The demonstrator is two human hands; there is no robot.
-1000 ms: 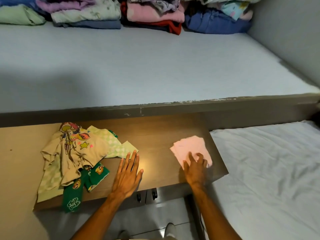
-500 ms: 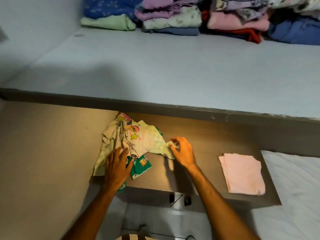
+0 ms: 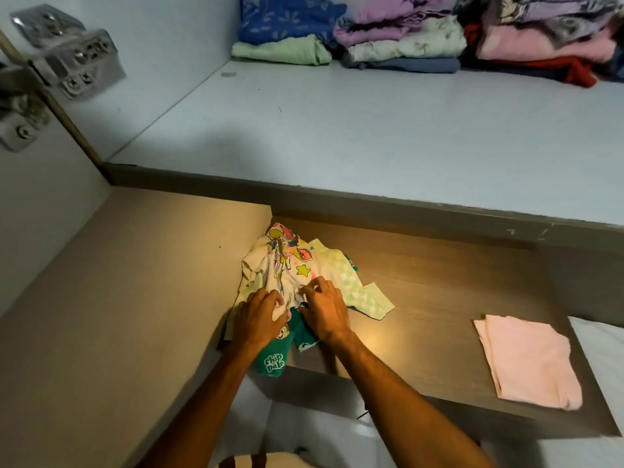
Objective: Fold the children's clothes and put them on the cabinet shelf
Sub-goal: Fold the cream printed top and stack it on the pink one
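Observation:
A rumpled heap of children's clothes lies on the brown wooden ledge (image 3: pixel 439 285). On top is a cream printed shirt (image 3: pixel 282 261) with cartoon figures and a yellow star. Under it lie a pale green checked garment (image 3: pixel 358 288) and a green garment (image 3: pixel 273 358) with white lettering. My left hand (image 3: pixel 258 315) and my right hand (image 3: pixel 326 307) both pinch the cream shirt's lower edge, side by side. A folded pink cloth (image 3: pixel 530 359) lies flat on the ledge to the right, apart from both hands.
Behind the ledge runs the wide grey cabinet shelf (image 3: pixel 371 130), with stacks of folded clothes (image 3: pixel 405 38) along its back. A metal door hinge (image 3: pixel 60 65) sits on the left cabinet wall. White bedding (image 3: pixel 604 352) lies at the right edge.
My right hand left the pink cloth and moved left to the heap. Both hands have closed on the cream shirt's lower edge. The view has swung left.

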